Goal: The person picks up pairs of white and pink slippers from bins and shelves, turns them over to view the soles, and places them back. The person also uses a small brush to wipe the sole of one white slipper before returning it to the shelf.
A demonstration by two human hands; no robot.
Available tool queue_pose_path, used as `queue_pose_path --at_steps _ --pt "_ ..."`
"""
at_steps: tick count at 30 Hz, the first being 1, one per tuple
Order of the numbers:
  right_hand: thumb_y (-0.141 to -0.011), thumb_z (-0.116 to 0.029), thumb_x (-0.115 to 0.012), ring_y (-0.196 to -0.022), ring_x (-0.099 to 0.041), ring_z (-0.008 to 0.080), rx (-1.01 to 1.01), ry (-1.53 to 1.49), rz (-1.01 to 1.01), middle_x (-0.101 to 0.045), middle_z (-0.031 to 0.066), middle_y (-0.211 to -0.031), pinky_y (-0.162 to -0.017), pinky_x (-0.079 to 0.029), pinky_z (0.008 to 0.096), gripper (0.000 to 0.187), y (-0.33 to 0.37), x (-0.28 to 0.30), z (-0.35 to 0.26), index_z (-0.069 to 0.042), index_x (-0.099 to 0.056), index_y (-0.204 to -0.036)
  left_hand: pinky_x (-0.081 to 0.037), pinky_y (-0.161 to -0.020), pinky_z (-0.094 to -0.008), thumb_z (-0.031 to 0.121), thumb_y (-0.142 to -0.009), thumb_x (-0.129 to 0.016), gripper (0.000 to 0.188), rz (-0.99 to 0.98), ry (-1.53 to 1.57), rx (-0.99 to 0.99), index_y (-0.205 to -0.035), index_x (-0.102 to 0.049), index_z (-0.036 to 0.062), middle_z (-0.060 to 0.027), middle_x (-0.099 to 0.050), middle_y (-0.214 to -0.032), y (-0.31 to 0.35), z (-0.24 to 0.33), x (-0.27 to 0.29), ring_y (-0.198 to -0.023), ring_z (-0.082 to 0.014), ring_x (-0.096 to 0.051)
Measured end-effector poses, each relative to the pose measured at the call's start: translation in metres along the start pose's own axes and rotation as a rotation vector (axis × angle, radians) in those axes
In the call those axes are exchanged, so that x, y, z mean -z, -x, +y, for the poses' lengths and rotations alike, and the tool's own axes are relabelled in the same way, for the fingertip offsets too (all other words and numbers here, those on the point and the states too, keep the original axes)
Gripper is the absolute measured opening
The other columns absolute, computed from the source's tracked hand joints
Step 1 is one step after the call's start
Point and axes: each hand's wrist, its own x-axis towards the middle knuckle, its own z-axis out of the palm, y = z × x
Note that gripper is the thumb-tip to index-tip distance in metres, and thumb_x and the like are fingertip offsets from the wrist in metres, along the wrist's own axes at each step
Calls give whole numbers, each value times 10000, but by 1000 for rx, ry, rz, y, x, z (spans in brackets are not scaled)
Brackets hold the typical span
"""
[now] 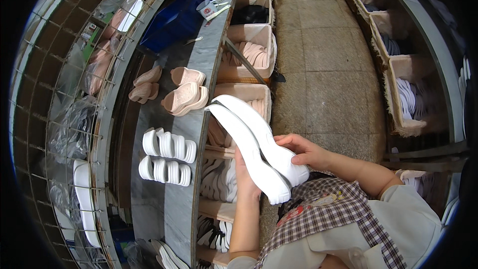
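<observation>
In front of my body I hold a pair of white shoe soles side by side, slanting from upper left to lower right. My left hand (245, 175) supports the nearer white sole (249, 152) from beneath, most of its fingers hidden behind it. With thumb and fingers, my right hand (304, 151) grips the farther white sole (269, 142) around its wider lower end. A narrow dark gap shows between the two soles. To the left, two rows of small white soles (169, 147) stand on the grey bench (174, 209), below several pink soles (186, 97).
A blue crate (172, 20), a mug (205, 8) and a spoon (218, 13) are at the bench's far end. Fabric-lined bins (247, 32) of soles line the bench's right side. Across the tiled aisle (328, 79) are more bins (406, 65). Wire mesh (59, 94) rises at left.
</observation>
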Motion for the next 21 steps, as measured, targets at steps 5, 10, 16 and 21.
queue_pose_path --at_steps 5,10,16,21 --pt "-813 -242 -667 -1334 -294 282 30 79 6 -273 169 -1452 -1092 -246 413 578 -1 -7 -4 -81 -416 -1308 -521 -809 -305 89 -911 -535 363 20 18 -20 -1253 -435 18 -93 -566 -1113 0 -6 5 -980 -188 -587" --pt "-776 -279 -690 -1320 -325 292 -36 -278 82 -312 163 -1429 -1049 -335 425 647 -1 -23 -17 -67 -403 -1316 -512 -705 -310 366 -906 -533 377 -469 653 98 -977 -506 -3 -94 -556 -896 2 -6 14 -835 -229 -594" --pt "-815 -627 -449 -1067 -595 300 -85 -826 300 -547 133 -1242 -833 -530 520 749 -5 -18 -26 -115 -402 -1360 -431 -519 -262 409 -839 -604 393 -466 927 2 -815 -473 39 -35 -449 -737 14 8 21 -603 -152 -445" --pt "-831 -636 -419 -1085 -589 296 -166 -754 360 -525 114 -1281 -860 -522 509 741 -3 -21 -22 -130 -394 -1372 -424 -528 -240 408 -842 -603 376 -504 861 -34 -831 -474 56 -26 -453 -752 16 14 25 -629 -153 -462"
